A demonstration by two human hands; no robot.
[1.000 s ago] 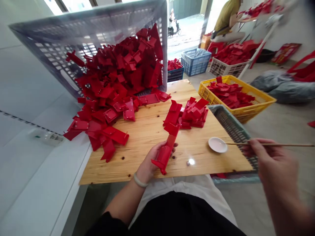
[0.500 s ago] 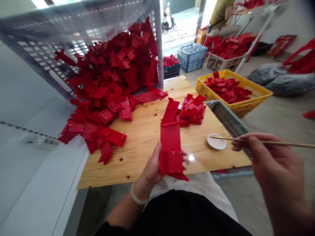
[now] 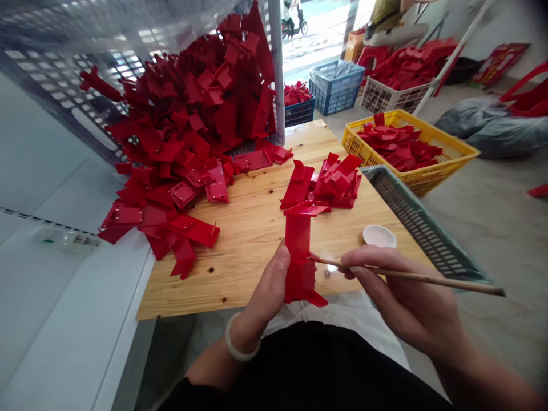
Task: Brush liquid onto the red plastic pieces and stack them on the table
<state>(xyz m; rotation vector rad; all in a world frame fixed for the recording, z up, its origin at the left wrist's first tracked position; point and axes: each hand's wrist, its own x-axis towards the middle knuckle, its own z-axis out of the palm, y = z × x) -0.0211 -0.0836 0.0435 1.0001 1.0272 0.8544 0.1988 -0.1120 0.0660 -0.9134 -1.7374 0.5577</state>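
My left hand (image 3: 272,279) grips a long red plastic part (image 3: 298,240) with flared ends, holding it over the near edge of the wooden table (image 3: 252,228). A thin wooden brush (image 3: 402,275) is pinched in my right hand (image 3: 402,302). The brush tip meets the right side of the red part, a little above its lower end. Just beyond my right hand sits a small white dish (image 3: 379,236) with pale contents. Past the held part lies a small heap of similar red parts (image 3: 340,181).
A tipped grey crate (image 3: 278,74) spills a large pile of red parts (image 3: 184,137) onto the table's left. Beyond the right edge stand a green-grey crate (image 3: 432,234) and a yellow basket (image 3: 454,154) of red parts. Farther back, a blue crate (image 3: 336,91) and a seated person (image 3: 385,17).
My right hand has moved left with the brush, from the white dish to the red part. The red part in my left hand has turned, so its studded plate no longer faces me.
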